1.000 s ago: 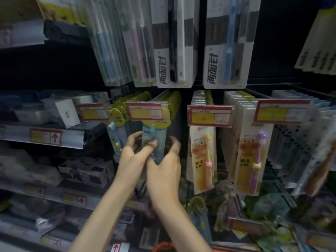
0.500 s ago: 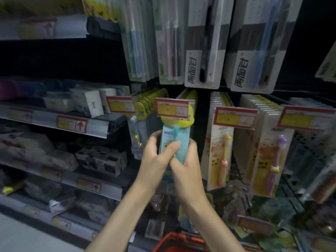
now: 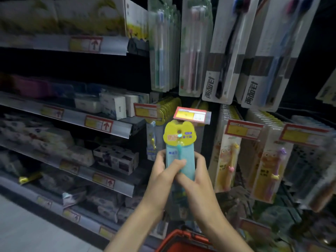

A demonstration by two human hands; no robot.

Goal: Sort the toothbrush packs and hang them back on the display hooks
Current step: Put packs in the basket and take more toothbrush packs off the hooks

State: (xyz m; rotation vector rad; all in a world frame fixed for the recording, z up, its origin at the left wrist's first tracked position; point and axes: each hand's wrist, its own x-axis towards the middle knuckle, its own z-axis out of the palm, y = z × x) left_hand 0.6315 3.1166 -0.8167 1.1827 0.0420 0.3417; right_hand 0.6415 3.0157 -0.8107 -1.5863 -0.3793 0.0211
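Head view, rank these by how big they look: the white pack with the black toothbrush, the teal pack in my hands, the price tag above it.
Largest: white pack, its top cut off.
Middle: teal pack, nearer the camera, partly covered by left hand and right hand.
Smallest: price tag.

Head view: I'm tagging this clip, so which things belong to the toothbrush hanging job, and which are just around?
Job: teal pack, gripped by left hand and right hand; price tag above it; yellow-topped packs hanging behind.
Just around: white boxes on the left shelf; arrow shelf labels; red basket.
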